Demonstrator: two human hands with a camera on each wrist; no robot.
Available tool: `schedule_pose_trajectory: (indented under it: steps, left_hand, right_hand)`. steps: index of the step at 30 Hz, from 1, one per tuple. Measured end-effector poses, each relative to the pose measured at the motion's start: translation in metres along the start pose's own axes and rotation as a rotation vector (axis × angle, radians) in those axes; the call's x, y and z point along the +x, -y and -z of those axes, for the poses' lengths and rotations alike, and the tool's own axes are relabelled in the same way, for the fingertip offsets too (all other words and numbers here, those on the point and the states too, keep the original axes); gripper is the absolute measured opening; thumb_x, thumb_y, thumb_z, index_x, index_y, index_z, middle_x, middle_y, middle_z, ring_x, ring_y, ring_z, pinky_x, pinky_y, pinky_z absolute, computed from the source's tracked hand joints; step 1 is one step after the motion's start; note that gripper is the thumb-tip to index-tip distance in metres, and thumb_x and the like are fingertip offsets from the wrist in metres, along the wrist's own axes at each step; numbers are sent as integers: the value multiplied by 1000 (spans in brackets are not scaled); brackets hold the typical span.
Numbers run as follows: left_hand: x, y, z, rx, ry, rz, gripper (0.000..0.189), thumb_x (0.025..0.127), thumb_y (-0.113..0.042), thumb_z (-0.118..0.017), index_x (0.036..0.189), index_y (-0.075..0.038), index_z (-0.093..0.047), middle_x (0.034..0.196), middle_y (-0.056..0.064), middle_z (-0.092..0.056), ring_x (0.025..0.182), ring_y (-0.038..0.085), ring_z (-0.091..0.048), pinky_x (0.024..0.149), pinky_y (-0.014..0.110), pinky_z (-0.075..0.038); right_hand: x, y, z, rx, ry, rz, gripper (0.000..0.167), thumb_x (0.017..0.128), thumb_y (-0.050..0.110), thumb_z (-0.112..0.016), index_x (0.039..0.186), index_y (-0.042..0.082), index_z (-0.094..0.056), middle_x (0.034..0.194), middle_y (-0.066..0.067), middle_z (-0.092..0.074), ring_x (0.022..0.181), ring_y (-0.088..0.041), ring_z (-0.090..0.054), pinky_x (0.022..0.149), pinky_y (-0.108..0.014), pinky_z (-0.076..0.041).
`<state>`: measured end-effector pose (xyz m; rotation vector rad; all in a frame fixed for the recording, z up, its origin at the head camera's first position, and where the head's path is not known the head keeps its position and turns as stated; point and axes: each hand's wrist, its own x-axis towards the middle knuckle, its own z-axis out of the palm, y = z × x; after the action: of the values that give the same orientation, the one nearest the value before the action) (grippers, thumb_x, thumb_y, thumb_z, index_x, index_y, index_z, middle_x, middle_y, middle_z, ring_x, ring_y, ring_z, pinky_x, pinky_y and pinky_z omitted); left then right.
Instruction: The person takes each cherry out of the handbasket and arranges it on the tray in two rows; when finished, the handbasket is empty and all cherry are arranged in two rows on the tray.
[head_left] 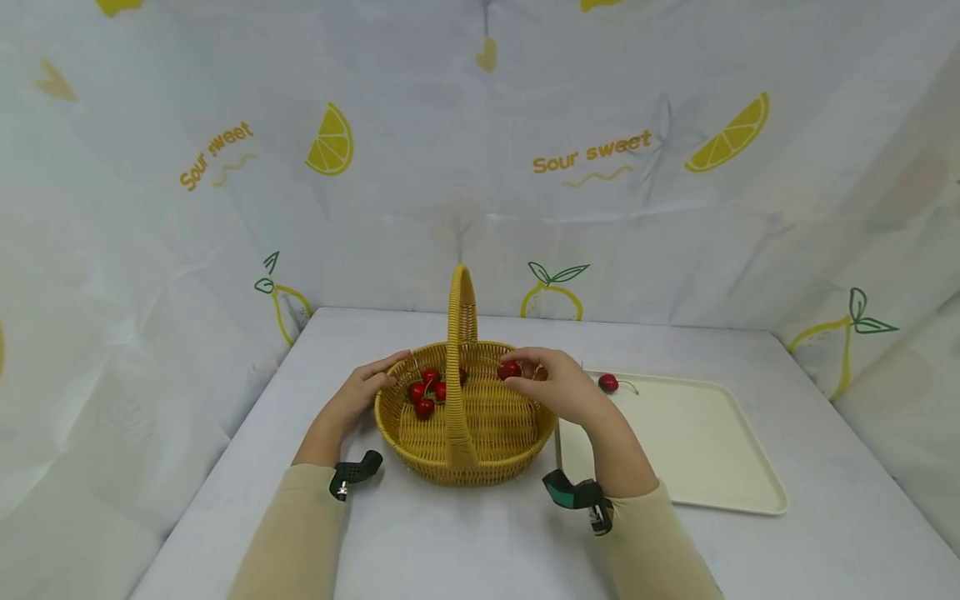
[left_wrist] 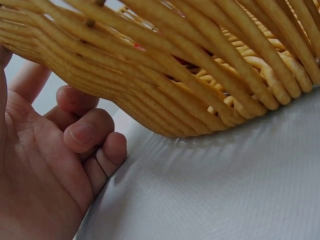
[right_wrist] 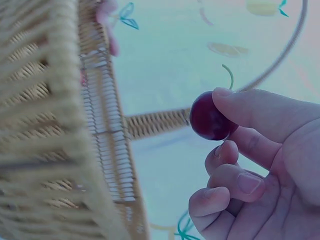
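A yellow wicker basket (head_left: 480,475) with a tall arched handle stands on the table. Several red cherries (head_left: 424,408) lie in its left half. My left hand (head_left: 365,390) holds the basket's left rim; in the left wrist view its lower fingers (left_wrist: 90,130) curl just outside the woven wall. Over the right side of the basket, my right hand (head_left: 558,385) pinches a cherry (right_wrist: 207,117) between thumb and index finger. That cherry's green stem points up in the right wrist view, and the other fingers curl beneath it.
A cream tray (head_left: 697,442) lies to the right of the basket, partly behind my right forearm. One cherry with a stem (head_left: 608,382) sits near its back left corner. A white cloth with lemon prints (head_left: 450,167) hangs behind and beside the table.
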<state>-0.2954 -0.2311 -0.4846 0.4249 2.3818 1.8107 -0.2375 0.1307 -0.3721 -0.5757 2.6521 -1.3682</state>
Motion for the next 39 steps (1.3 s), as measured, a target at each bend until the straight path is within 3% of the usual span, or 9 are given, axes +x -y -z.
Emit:
schedule_pose_trajectory:
  steps: [9,14,19,23,27,35,39]
  left_hand:
    - [-1,-6,2,1,-22,24,59,95,-12,-52,154,-15,-50,161,6,-40,152,32,-26,123,53,-17]
    - [-9,-30,1,-6,-4,35,59,95,-8,-51,154,-9,-48,161,11,-38,152,34,-25,123,53,-17]
    - [-18,-48,0,11,7,18,58,95,-7,-51,153,-5,-48,161,14,-38,152,37,-25,122,55,-18]
    - [-9,-30,2,8,1,22,57,96,-7,-50,154,-8,-48,162,12,-37,152,36,-24,122,55,-17]
    - [-1,-11,3,8,-10,26,58,97,-8,-49,155,-12,-48,162,8,-37,153,34,-23,123,55,-14]
    - [0,-6,1,19,-23,29,57,97,-13,-51,153,-20,-52,161,1,-40,153,28,-24,123,54,-15]
    - [0,-5,-1,13,-26,31,57,96,-13,-51,152,-19,-53,161,1,-41,153,29,-25,123,54,-15]
  right_hand:
    - [-7,-10,32,38,-59,36,32,96,19,-71,127,8,-70,92,-9,-55,75,-23,-52,63,-30,-44]
    - [-13,-16,51,96,-86,-26,37,98,22,-70,132,8,-67,98,-11,-61,77,-23,-60,71,-33,-50]
    - [-19,-28,66,110,-124,-98,42,98,28,-70,136,10,-64,106,-13,-64,78,-21,-56,69,-31,-48]
    - [-24,-38,75,74,-144,-109,47,99,32,-67,141,11,-61,111,-12,-65,83,-22,-56,76,-35,-46]
    - [-30,-48,83,59,-161,-126,52,101,35,-65,146,11,-57,108,-10,-61,81,-21,-55,74,-35,-42]
    - [-38,-70,98,92,-218,-162,52,101,37,-64,145,9,-56,105,-9,-55,72,-23,-56,78,-36,-42]
    - [-42,-83,104,127,-244,-184,55,101,41,-62,145,9,-55,107,-7,-54,76,-18,-54,76,-29,-46]
